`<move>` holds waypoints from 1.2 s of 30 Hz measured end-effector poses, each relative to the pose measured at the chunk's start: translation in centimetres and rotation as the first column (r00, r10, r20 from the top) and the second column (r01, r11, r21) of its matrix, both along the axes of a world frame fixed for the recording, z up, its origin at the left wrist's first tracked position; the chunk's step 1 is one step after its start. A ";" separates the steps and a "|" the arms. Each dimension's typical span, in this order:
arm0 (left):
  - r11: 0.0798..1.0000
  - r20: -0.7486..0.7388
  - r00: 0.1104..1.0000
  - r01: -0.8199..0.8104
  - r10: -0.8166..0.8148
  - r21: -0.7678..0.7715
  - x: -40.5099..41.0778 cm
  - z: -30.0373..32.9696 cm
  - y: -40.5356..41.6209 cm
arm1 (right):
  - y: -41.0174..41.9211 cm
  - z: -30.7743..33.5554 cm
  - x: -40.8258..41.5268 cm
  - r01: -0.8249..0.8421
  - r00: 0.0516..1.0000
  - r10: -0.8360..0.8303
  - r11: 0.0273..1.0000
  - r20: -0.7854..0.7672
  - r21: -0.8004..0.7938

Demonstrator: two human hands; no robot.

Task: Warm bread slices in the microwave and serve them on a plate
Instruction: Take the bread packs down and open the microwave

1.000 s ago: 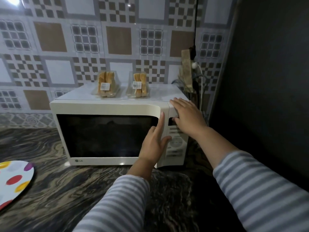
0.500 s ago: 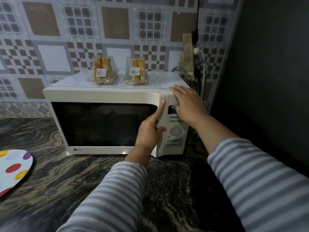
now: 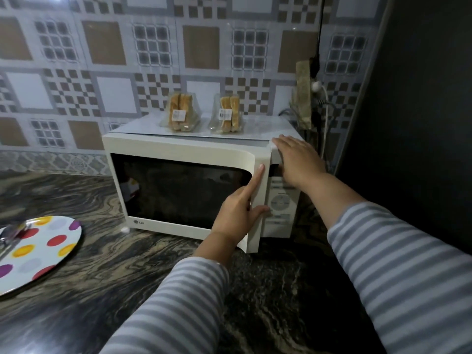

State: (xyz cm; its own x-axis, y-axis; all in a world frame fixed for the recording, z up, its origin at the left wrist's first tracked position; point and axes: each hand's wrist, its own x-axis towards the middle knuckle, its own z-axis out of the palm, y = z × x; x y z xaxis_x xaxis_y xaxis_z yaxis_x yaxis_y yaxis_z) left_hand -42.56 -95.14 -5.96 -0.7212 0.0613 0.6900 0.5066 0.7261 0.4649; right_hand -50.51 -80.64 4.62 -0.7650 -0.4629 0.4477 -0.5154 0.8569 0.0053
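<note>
Risk: our left hand point(image 3: 238, 213) hooks the cream microwave point(image 3: 184, 159) door's edge, right hand point(image 3: 297, 159) braces flat | two clear-packed bread stacks point(image 3: 180, 112) atop it could topple if we yank | polka-dot plate point(image 3: 38, 249) left.

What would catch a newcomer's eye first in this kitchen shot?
The cream microwave at centre, with the left hand on its door edge and the right hand flat on its top right corner. Two bread packs stand on top, and a spotted plate lies on the counter at left.
</note>
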 end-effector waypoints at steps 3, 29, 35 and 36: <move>0.979 -0.077 0.979 -0.194 0.189 -0.064 1.5 1.0 -0.8 | 0.0 1.3 0.5 -0.006 0.985 0.020 0.996 0.174 -0.086; 0.789 0.257 0.811 -0.350 0.525 -0.505 8.9 9.6 -8.1 | -6.4 0.6 17.3 0.081 0.989 -0.077 0.997 0.123 -0.021; 0.777 0.265 0.838 -0.260 0.476 -0.573 14.2 10.2 -11.2 | -9.5 0.9 24.2 0.127 0.984 -0.117 0.989 0.132 -0.070; 0.778 0.278 0.837 -0.246 0.471 -0.577 15.1 10.3 -11.9 | -10.0 1.0 25.3 0.118 0.986 -0.104 0.987 0.132 -0.105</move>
